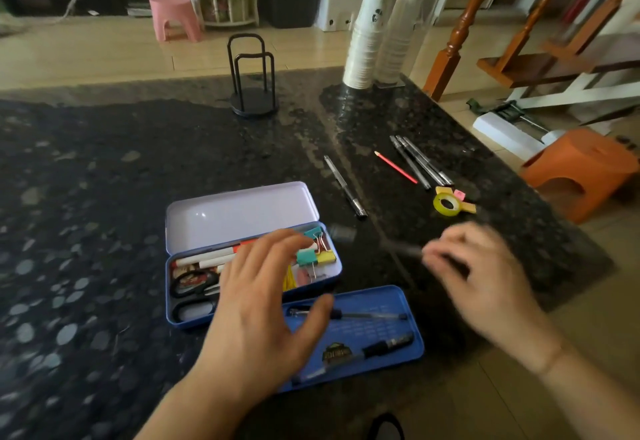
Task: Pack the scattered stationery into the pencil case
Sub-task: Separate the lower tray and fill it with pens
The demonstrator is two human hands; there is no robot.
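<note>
The blue tin pencil case [180, 318] lies open, its pale lid [239, 214] tipped back. Inside are scissors [194, 287], white markers [207, 259] and coloured binder clips [317, 256]. A blue inner tray [377, 332] with two pens rests in front of it. My left hand [263, 304] hovers with spread fingers over the case and tray. My right hand [485, 280], blurred, pinches a dark pen [401, 249]. Loose on the counter are a single pen [344, 186], a red pencil [396, 167], three pens [420, 162] and a yellow tape roll [448, 205].
The dark granite counter [104, 197] carries a black wire holder [252, 79] and two stacks of paper cups [381, 34] at the back. Its right edge drops to the floor, where an orange stool [581, 169] stands.
</note>
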